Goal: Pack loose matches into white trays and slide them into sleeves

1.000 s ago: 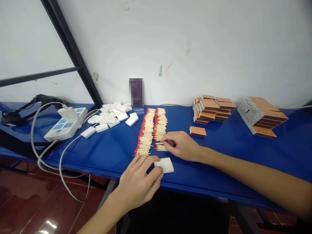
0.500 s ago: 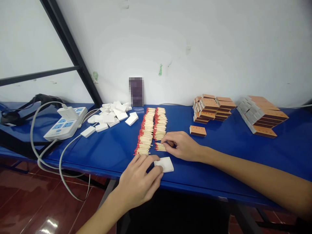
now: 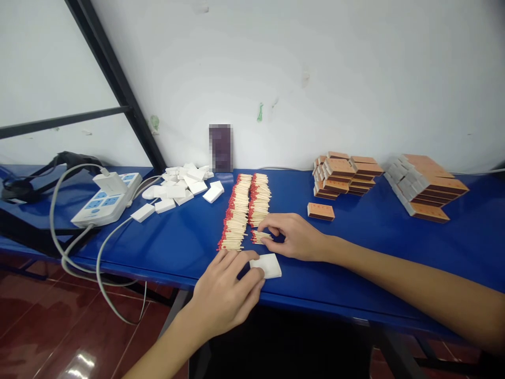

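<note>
Two long rows of red-tipped matches (image 3: 245,209) lie across the middle of the blue table (image 3: 371,252). My right hand (image 3: 294,236) pinches a small bundle of matches (image 3: 260,237) at the near end of the right row. My left hand (image 3: 223,292) rests at the table's front edge, its fingertips holding a small white inner matchbox tray (image 3: 268,266) flat on the table. Both hands are close together, just in front of the match rows.
A heap of white inner trays (image 3: 183,187) lies at the back left beside a white power strip (image 3: 108,199) with grey cables. Orange matchbox sleeves are stacked at the back right (image 3: 345,175) and far right (image 3: 424,187); one lone sleeve (image 3: 321,211) lies nearer.
My right hand's fingers have shifted slightly and drawn the small bundle of matches a little apart from the row's end. The left hand and white tray have stayed put.
</note>
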The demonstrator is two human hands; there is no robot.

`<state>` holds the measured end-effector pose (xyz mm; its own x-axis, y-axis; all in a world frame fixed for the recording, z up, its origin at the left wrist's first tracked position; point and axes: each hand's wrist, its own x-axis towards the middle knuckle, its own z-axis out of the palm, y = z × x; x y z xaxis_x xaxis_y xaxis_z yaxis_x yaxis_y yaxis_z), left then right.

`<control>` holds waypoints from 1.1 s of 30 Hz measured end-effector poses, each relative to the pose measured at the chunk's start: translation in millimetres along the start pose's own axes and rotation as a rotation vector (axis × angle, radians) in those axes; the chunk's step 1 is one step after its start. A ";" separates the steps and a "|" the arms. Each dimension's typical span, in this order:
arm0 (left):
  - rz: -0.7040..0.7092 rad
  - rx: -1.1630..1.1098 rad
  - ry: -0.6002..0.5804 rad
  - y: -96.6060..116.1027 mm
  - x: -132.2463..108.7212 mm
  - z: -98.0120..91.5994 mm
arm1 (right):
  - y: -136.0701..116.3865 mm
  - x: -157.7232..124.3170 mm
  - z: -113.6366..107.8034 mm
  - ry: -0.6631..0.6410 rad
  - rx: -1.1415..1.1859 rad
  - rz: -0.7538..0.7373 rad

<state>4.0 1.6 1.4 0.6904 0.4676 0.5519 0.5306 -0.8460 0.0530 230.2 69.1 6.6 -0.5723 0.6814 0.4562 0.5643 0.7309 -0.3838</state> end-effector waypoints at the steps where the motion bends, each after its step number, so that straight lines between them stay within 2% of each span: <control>1: -0.002 0.001 0.000 0.1 -0.2 -0.1 | 0.1 0.0 -0.1 -0.002 0.001 0.001; 33: 0.001 0.009 -0.007 -0.6 0.3 0.8 | 1.1 0.8 0.3 -0.045 0.015 0.073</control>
<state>4.2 2.4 0.8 0.6949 0.4683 0.5457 0.5341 -0.8443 0.0445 230.2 70.4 6.2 -0.5564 0.7337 0.3900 0.5967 0.6795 -0.4270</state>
